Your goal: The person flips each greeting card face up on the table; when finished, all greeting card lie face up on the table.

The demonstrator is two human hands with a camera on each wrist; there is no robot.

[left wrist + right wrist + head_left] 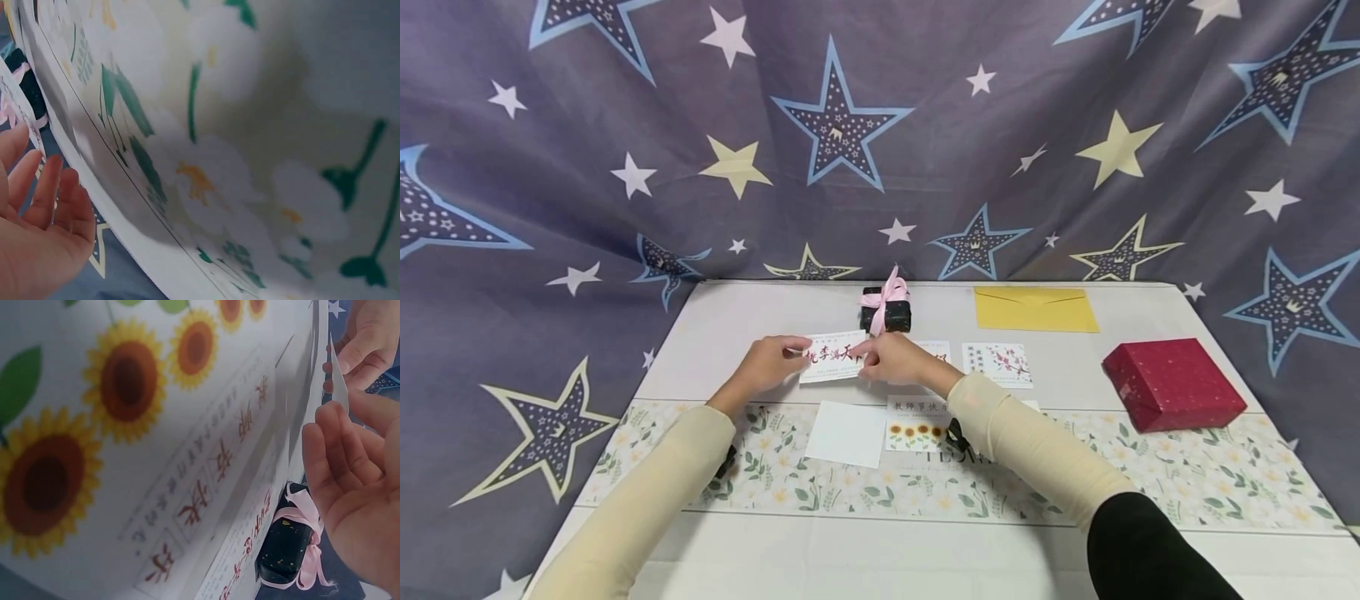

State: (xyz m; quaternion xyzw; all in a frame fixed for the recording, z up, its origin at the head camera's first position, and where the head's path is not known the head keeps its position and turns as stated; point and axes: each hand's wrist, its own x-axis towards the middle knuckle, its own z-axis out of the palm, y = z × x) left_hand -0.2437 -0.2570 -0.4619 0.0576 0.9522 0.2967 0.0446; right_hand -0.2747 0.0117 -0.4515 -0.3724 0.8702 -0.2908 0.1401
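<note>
A white card with red calligraphy (831, 358) is held between both hands above the far part of the table. My left hand (769, 363) pinches its left edge, thumb and fingers at the rim. The right hand (897, 360) grips the right edge, its fingers overlapping the last character. In the right wrist view the same card (338, 378) shows edge-on between the two hands. Below lie a blank white card (846, 435) and a sunflower card (917, 427), the latter partly under my right forearm. Another card with red writing (938, 348) is half hidden behind the right hand.
A blossom card (1000, 365) lies right of the hands. Behind them stands a black box with a pink ribbon (887, 317). A yellow envelope (1036, 311) lies at the back right, and a red wrapped box (1176, 385) stands farther right. A starred curtain (880, 217) hangs behind the table.
</note>
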